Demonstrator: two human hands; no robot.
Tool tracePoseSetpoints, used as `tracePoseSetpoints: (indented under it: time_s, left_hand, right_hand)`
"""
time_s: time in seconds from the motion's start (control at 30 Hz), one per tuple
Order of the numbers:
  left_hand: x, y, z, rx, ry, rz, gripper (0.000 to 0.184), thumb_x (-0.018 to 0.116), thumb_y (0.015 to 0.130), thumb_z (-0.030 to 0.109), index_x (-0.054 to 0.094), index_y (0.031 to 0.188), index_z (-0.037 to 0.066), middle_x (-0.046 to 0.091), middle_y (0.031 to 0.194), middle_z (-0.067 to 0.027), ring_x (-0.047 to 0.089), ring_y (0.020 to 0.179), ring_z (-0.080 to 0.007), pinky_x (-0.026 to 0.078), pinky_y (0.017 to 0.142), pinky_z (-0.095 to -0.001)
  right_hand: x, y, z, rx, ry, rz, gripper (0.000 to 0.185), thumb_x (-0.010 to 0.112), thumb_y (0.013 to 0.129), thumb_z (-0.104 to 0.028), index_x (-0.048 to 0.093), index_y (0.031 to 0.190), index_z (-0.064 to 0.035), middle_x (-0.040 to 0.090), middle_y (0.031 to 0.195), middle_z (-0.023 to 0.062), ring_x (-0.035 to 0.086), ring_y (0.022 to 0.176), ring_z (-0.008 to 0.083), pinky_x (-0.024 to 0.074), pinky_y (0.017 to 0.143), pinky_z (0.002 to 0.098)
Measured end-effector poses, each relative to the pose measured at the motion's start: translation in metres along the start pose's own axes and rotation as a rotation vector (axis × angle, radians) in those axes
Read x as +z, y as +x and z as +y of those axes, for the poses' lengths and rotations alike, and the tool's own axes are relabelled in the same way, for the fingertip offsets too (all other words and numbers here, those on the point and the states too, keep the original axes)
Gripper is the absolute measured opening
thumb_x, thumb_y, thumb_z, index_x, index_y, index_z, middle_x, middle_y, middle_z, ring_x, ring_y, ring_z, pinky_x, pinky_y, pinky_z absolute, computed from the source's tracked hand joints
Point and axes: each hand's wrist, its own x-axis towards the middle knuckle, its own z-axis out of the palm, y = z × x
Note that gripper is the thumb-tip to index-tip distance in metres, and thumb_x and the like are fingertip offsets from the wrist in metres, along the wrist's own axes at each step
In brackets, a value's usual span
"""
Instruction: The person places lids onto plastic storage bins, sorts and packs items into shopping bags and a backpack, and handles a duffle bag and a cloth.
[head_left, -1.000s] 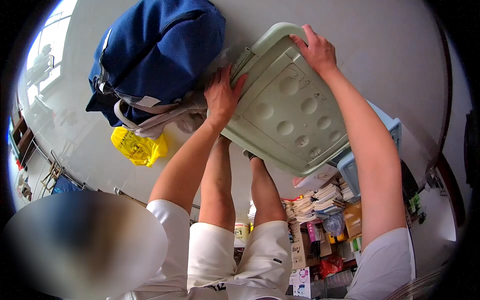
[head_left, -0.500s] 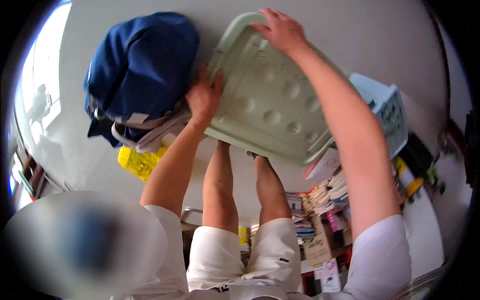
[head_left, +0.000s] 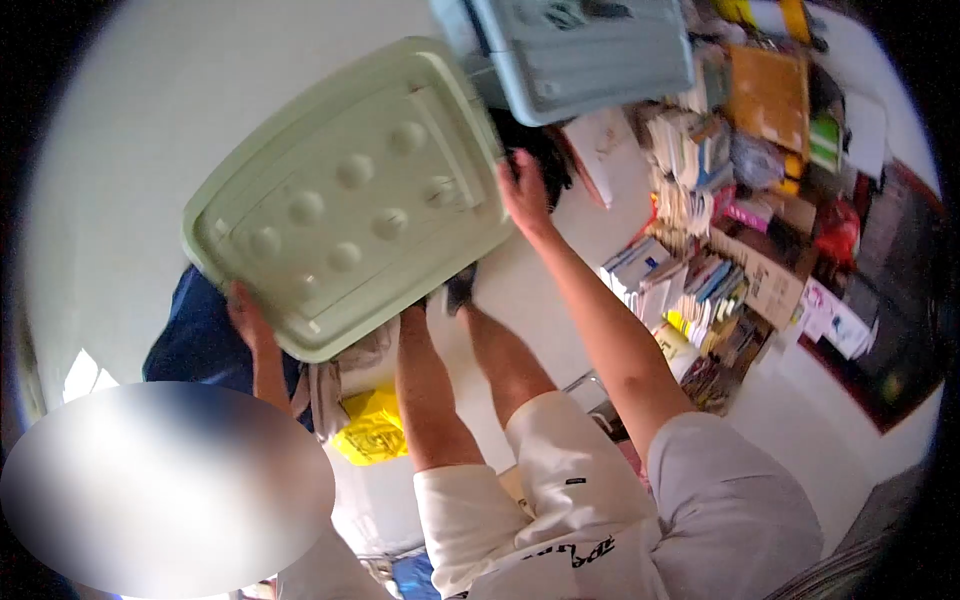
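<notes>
A pale green plastic storage-box lid (head_left: 365, 215) with round dimples is held up in front of me, tilted, its lower left corner nearer to me. My left hand (head_left: 252, 318) grips its lower left edge; part of the fingers is hidden. At the right edge my right hand (head_left: 525, 195) is closed on the rim, thumb side toward the lid. Just below my left hand lies a dark blue cloth bag (head_left: 195, 335), partly covered by the lid and my arm.
A light blue plastic bin (head_left: 590, 65) stands beyond the lid at the upper right. Stacks of books (head_left: 690, 290), a cardboard box (head_left: 765, 265) and a brown board (head_left: 768, 90) are on the right. A yellow plastic bag (head_left: 370, 428) lies near my legs on the pale floor (head_left: 130, 200).
The lid has swung left and turned, now covering part of the blue bag. My right hand has moved from its top edge to its right edge; my left hand has gone down and left.
</notes>
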Motion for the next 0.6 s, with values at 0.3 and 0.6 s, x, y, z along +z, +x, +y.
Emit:
tracePoseSetpoints:
  time_s: [0.3, 0.6]
  left_hand:
    - [-0.007, -0.02, -0.005, -0.273, -0.137, -0.301, 0.077, 0.054, 0.094, 0.057, 0.032, 0.15, 0.008, 0.039, 0.149, -0.0095, 0.043, 0.132, -0.0286, 0.038, 0.109, -0.0464]
    - [-0.036, -0.129, 0.015, -0.143, -0.021, -0.279, 0.079, 0.049, 0.095, 0.061, 0.029, 0.151, 0.009, 0.033, 0.153, -0.0109, 0.037, 0.137, -0.0293, 0.031, 0.114, -0.045]
  right_hand:
    - [0.007, 0.053, -0.012, 0.27, 0.063, -0.179, 0.085, 0.058, 0.081, -0.072, 0.059, 0.114, 0.0069, 0.063, 0.109, 0.0275, 0.063, 0.102, 0.0413, 0.0513, 0.088, 0.0472]
    - [-0.057, -0.082, 0.013, 0.491, 0.219, -0.474, 0.084, 0.058, 0.078, -0.076, 0.061, 0.111, 0.0017, 0.065, 0.103, 0.0235, 0.065, 0.096, 0.0377, 0.0525, 0.084, 0.0475]
